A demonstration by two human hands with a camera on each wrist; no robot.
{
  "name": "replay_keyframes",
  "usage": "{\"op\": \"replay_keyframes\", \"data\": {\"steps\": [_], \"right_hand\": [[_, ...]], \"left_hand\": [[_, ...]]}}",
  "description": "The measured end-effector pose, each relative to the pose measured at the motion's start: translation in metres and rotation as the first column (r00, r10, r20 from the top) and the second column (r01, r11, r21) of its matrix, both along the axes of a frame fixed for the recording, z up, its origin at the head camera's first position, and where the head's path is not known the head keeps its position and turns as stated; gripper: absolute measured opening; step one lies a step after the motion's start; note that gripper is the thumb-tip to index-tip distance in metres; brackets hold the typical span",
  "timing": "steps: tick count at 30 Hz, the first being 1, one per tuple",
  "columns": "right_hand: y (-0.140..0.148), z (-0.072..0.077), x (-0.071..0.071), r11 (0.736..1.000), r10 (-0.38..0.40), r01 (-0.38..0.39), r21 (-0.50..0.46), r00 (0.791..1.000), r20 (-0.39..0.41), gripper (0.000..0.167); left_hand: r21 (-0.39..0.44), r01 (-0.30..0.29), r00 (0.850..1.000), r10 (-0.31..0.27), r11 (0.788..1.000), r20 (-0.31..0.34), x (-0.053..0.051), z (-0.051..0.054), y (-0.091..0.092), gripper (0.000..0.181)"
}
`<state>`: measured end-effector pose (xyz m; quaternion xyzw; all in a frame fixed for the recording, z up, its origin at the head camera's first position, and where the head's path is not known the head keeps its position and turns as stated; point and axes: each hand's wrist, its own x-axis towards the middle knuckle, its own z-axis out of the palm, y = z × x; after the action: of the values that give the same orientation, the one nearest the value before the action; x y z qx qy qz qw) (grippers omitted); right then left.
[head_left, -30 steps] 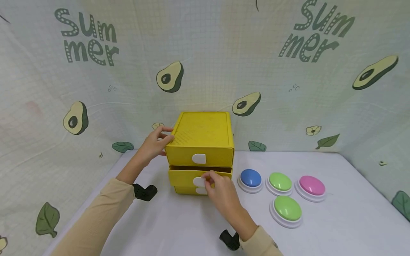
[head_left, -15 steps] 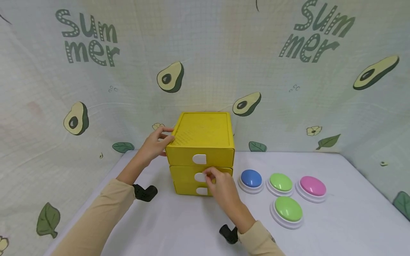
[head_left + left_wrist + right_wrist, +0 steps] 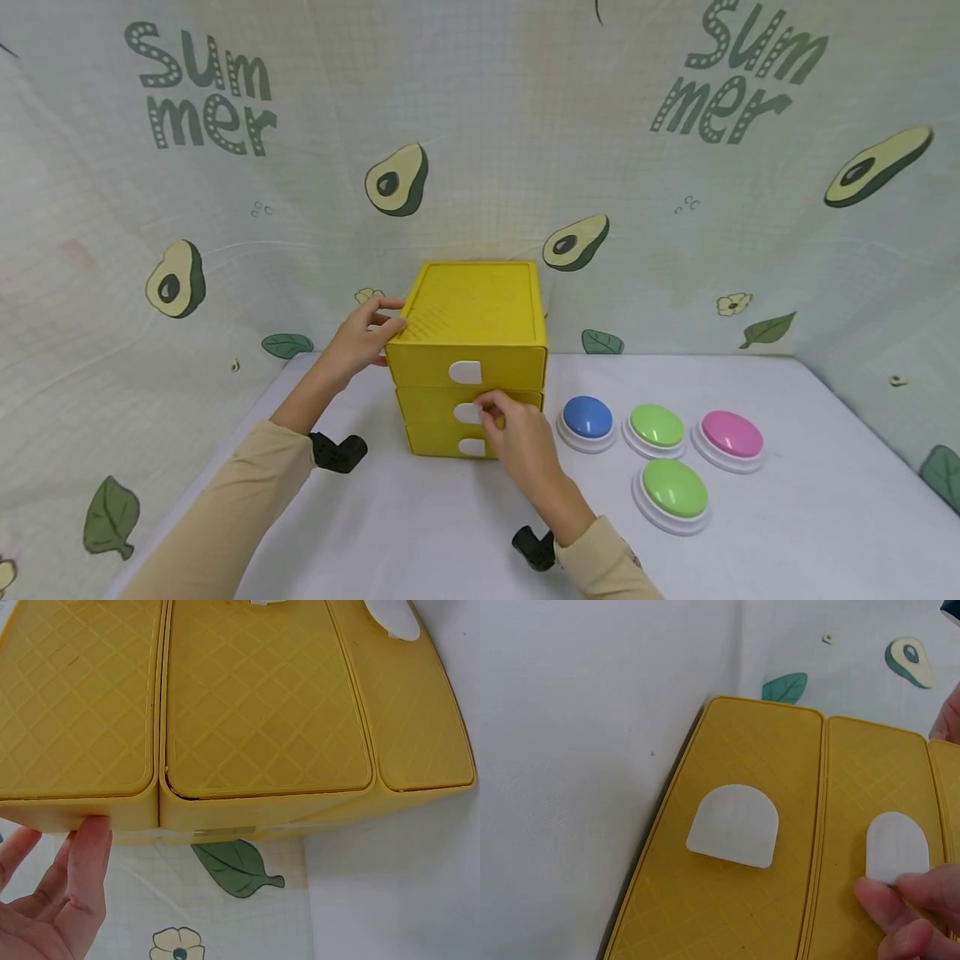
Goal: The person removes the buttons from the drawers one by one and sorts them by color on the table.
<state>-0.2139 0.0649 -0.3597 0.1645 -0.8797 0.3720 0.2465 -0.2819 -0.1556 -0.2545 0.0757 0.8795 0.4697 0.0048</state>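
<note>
A yellow three-drawer cabinet (image 3: pixel 480 304) stands at the middle of the white table, all its drawers closed flush. My left hand (image 3: pixel 358 343) rests against its upper left side with fingers spread; in the left wrist view the fingertips (image 3: pixel 91 832) touch the cabinet's side. With thumb and finger my right hand (image 3: pixel 525 446) pinches the edge of the white tab (image 3: pixel 467 413) on the middle drawer. The right wrist view shows these fingers (image 3: pixel 889 904) at the lower edge of the middle tab (image 3: pixel 897 847), beside the bottom drawer's tab (image 3: pixel 735 825).
To the cabinet's right stand round push buttons on white bases: a blue one (image 3: pixel 587 417), a green one (image 3: pixel 656 426), a pink one (image 3: pixel 732 435) and a nearer green one (image 3: pixel 675 488). A printed cloth (image 3: pixel 480 108) hangs behind the table.
The middle drawer, slightly pulled out a second ago, has gone in flush with the cabinet front, and my right hand has moved a little inward with it. My left hand has stayed in place.
</note>
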Motion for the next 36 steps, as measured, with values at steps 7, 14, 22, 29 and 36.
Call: {"op": "replay_keyframes", "data": {"steps": [7, 14, 22, 29, 36], "right_hand": [[-0.001, -0.003, -0.001, 1.000, 0.000, 0.000, -0.019, 1.000, -0.001, 0.008], [0.000, -0.005, 0.001, 1.000, 0.023, -0.022, -0.023, 0.999, 0.032, 0.010], [0.009, 0.000, 0.007, 0.995, 0.093, -0.097, 0.018, 0.987, 0.134, 0.022], [0.013, -0.004, 0.012, 0.999, 0.051, -0.050, -0.013, 0.985, 0.165, 0.019], [0.016, -0.015, 0.011, 0.993, 0.032, -0.058, 0.107, 0.973, 0.229, 0.008]], "left_hand": [[-0.003, -0.004, 1.000, 0.004, 1.000, 0.005, 0.000, -0.002, -0.001, 0.044], [0.000, -0.006, 1.000, 0.006, 1.000, 0.012, -0.001, -0.002, -0.001, 0.044], [-0.003, -0.006, 1.000, 0.006, 1.000, 0.007, -0.001, -0.001, 0.001, 0.043], [-0.004, -0.008, 1.000, 0.008, 1.000, 0.006, 0.000, 0.000, 0.002, 0.043], [-0.004, -0.013, 1.000, 0.013, 1.000, 0.012, 0.000, 0.000, 0.002, 0.043]]}}
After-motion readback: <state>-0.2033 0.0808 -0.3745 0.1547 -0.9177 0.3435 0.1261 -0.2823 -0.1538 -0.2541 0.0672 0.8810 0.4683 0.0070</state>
